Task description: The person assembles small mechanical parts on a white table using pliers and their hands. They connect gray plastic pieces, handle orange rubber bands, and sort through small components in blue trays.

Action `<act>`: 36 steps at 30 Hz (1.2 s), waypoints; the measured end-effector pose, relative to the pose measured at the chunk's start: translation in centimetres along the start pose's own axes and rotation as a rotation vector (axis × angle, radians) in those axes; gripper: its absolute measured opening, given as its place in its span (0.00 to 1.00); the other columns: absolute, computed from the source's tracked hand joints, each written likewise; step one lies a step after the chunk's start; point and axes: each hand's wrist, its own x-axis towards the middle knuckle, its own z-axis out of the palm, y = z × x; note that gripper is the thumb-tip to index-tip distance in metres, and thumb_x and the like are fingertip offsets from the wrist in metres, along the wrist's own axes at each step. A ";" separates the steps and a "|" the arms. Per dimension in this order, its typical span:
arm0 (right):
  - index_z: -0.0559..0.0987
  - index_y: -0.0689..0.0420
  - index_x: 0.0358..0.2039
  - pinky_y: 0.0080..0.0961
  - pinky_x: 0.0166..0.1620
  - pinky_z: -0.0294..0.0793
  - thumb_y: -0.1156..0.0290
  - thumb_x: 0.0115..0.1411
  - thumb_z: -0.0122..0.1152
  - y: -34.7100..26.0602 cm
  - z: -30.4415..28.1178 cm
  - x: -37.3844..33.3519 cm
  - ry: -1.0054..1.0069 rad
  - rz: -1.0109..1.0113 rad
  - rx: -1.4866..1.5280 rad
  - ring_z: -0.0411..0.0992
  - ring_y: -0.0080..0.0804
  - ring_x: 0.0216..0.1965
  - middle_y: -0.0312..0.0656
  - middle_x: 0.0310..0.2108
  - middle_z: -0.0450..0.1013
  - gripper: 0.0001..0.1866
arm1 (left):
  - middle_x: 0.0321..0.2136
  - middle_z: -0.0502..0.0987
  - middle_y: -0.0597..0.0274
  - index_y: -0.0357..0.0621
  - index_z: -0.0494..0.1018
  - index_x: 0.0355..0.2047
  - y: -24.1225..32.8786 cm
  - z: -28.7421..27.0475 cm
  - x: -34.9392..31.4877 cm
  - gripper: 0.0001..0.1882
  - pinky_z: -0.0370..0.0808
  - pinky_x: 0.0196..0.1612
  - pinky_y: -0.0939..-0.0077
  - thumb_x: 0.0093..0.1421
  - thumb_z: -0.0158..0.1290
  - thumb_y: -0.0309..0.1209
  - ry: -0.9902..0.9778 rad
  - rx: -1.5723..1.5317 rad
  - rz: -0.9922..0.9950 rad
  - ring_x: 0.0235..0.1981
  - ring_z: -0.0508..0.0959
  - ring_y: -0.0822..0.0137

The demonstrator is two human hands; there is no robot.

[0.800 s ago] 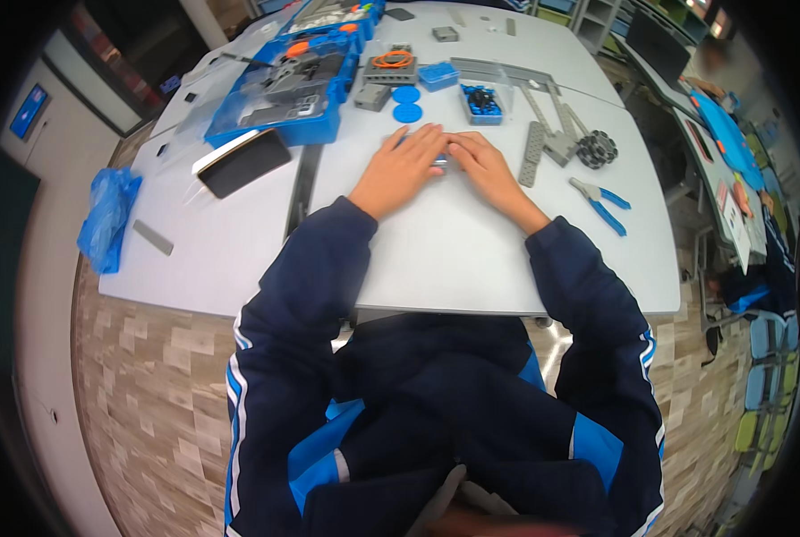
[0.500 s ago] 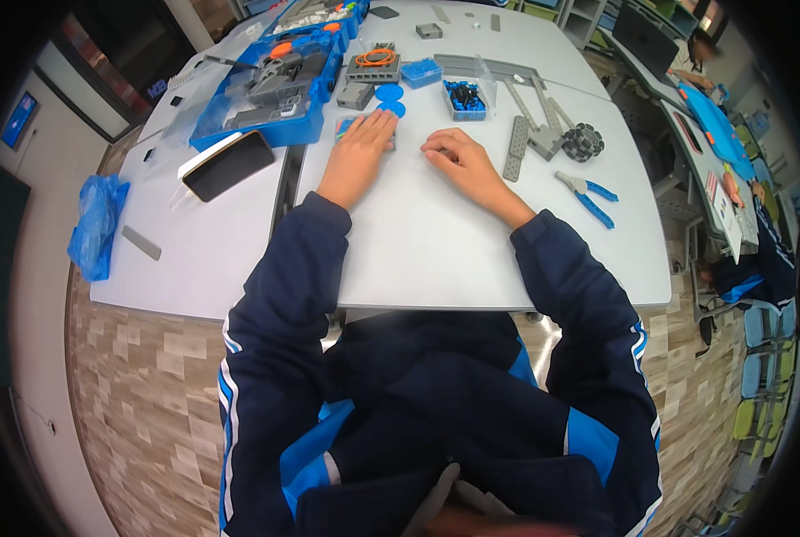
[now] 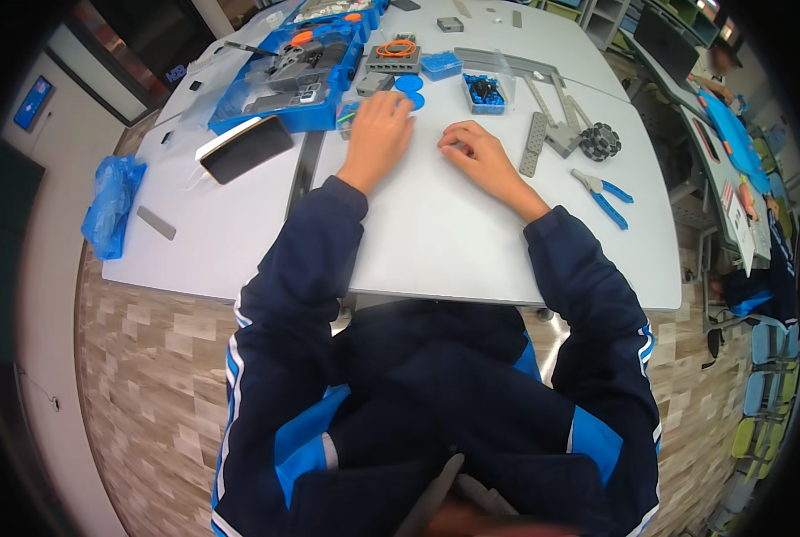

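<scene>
My left hand (image 3: 379, 139) rests over the near edge of a small clear box (image 3: 345, 116) with coloured pieces, its fingers slightly apart and bent downward, tips partly hidden. Just beyond those fingers lie two blue discs (image 3: 409, 83). To the right, my right hand (image 3: 482, 159) sits on the white table with its fingers curled together; whatever they pinch, if anything, is too small to make out. A grey perforated beam (image 3: 532, 143) lies beside it. Beyond that hand is an open clear box (image 3: 484, 92) of blue and black connector pieces.
Blue-handled pliers (image 3: 608, 195) and a black roller wheel (image 3: 600, 141) joined to grey beams lie at the right. At the left are a smartphone (image 3: 246, 149), a large blue parts case (image 3: 319, 118) and a blue plastic bag (image 3: 114, 206). A grey controller box (image 3: 394, 61) carries an orange cable.
The view has shifted a little. My left hand has gone from lying flat to raised knuckles with bent fingers over the small box. My right hand stays curled in nearly the same place.
</scene>
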 end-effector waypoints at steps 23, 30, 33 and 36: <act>0.82 0.63 0.37 0.23 0.40 0.74 0.69 0.61 0.62 0.0 -0.5 0.1 -0.012 0.033 0.050 0.74 0.26 0.33 0.41 0.39 0.77 0.09 | 0.44 0.76 0.40 0.27 0.75 0.44 2.1 3.5 1.1 0.25 0.72 0.53 0.58 0.49 0.64 0.33 -0.275 -0.091 -0.072 0.50 0.73 0.44; 0.83 0.61 0.38 0.22 0.41 0.74 0.67 0.64 0.60 0.9 -0.4 0.3 0.032 0.147 0.169 0.77 0.26 0.36 0.40 0.37 0.80 0.11 | 0.51 0.72 0.42 0.28 0.75 0.47 2.6 0.0 2.3 0.36 0.73 0.53 0.61 0.44 0.72 0.42 -0.696 -0.245 -0.343 0.52 0.73 0.46; 0.83 0.61 0.39 0.22 0.40 0.74 0.66 0.64 0.59 1.1 -0.5 0.3 0.030 0.109 0.182 0.77 0.25 0.35 0.40 0.36 0.80 0.11 | 0.46 0.73 0.44 0.30 0.75 0.43 3.6 -1.2 2.6 0.33 0.75 0.48 0.59 0.42 0.73 0.39 -0.717 -0.156 -0.362 0.49 0.75 0.47; 0.82 0.63 0.39 0.20 0.43 0.73 0.70 0.66 0.58 0.9 -0.7 0.3 -0.027 0.155 0.201 0.74 0.22 0.37 0.36 0.39 0.78 0.10 | 0.44 0.73 0.47 0.34 0.73 0.42 4.2 -2.1 2.5 0.29 0.75 0.47 0.58 0.41 0.72 0.33 -0.721 -0.220 -0.365 0.46 0.76 0.45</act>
